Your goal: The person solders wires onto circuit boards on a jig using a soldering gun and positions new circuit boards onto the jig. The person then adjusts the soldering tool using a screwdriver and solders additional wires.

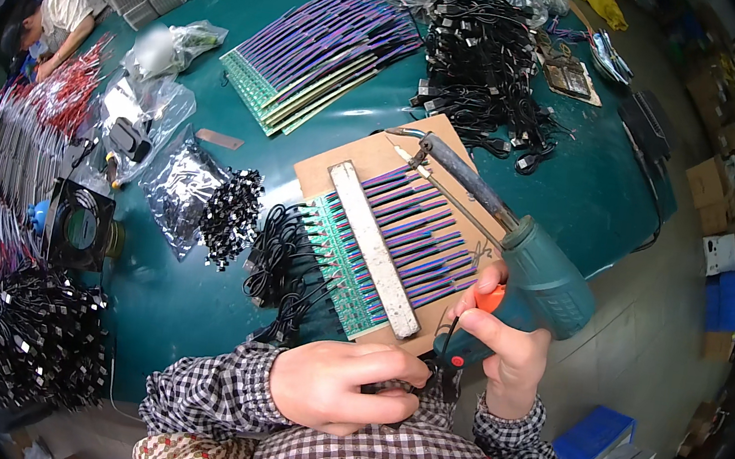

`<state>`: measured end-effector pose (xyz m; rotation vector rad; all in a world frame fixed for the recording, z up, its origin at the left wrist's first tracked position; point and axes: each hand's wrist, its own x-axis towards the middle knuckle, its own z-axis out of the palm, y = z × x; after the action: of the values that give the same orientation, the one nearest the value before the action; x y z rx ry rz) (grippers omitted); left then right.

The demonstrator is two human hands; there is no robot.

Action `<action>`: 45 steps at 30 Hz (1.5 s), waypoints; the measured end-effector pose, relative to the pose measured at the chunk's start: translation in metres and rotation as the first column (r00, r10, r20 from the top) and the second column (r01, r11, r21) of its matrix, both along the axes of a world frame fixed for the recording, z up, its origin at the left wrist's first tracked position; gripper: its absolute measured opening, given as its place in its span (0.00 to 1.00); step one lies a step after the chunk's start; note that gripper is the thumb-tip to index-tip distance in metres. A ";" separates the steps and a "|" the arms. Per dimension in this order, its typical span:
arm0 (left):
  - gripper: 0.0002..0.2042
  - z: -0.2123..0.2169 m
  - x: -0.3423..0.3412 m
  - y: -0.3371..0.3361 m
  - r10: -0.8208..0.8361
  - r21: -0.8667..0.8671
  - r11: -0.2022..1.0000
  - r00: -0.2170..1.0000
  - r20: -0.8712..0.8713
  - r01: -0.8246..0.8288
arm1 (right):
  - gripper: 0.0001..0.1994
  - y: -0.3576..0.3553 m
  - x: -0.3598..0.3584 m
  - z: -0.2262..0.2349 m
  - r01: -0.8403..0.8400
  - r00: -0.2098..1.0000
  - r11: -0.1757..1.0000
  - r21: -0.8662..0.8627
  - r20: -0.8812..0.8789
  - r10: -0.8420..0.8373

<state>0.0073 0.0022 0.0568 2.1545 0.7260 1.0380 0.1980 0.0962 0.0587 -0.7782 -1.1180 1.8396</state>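
We pinch the orange-handled tool point(489, 297) in our right hand point(514, 347). Our left hand point(348, 388) curls nearby, its hold unclear.

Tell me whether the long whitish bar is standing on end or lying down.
Lying down: the whitish bar stretches lengthwise across the rows of coloured wires, over the brown cardboard.

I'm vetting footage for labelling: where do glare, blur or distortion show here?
Head view: whitish glare on the green tabletop, glints on the silvery plastic bag; head view again: fisheye bending toward the black rim, a blurred pale patch at upper left, left hand and right hand fairly sharp.
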 end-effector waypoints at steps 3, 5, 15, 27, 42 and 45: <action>0.09 -0.005 -0.002 -0.006 0.026 -0.033 0.999 0.998 0.050 -0.025 | 0.20 -0.004 -0.004 0.002 -0.024 1.000 1.000 0.004 0.008 0.024; 0.10 -0.007 -0.004 -0.009 0.015 -0.044 0.999 0.998 0.069 -0.012 | 0.22 -0.007 -0.007 0.002 -0.018 0.998 1.000 -0.006 0.062 0.018; 0.06 -0.004 0.040 -0.014 0.726 -0.860 0.509 0.522 0.447 0.029 | 0.16 -0.023 -0.016 -0.005 -0.081 0.995 0.995 0.061 0.056 0.078; 0.06 -0.012 0.050 -0.018 0.788 -0.891 0.453 0.460 0.409 0.017 | 0.15 -0.016 -0.002 -0.013 -0.083 0.985 0.992 0.099 0.159 0.067; 0.06 -0.025 0.065 -0.017 0.811 -0.830 0.518 0.187 0.554 0.206 | 0.14 -0.026 -0.011 -0.023 -0.018 0.998 0.999 -0.046 0.064 0.021; 0.06 -0.025 0.061 -0.018 0.795 -0.837 0.522 0.262 0.547 0.165 | 0.13 -0.021 -0.012 -0.025 -0.053 0.998 0.998 -0.015 0.040 0.054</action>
<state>0.0683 -0.0159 0.0317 0.2897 0.8481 1.5567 0.1858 0.0750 0.0335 -0.8038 -1.1626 1.8855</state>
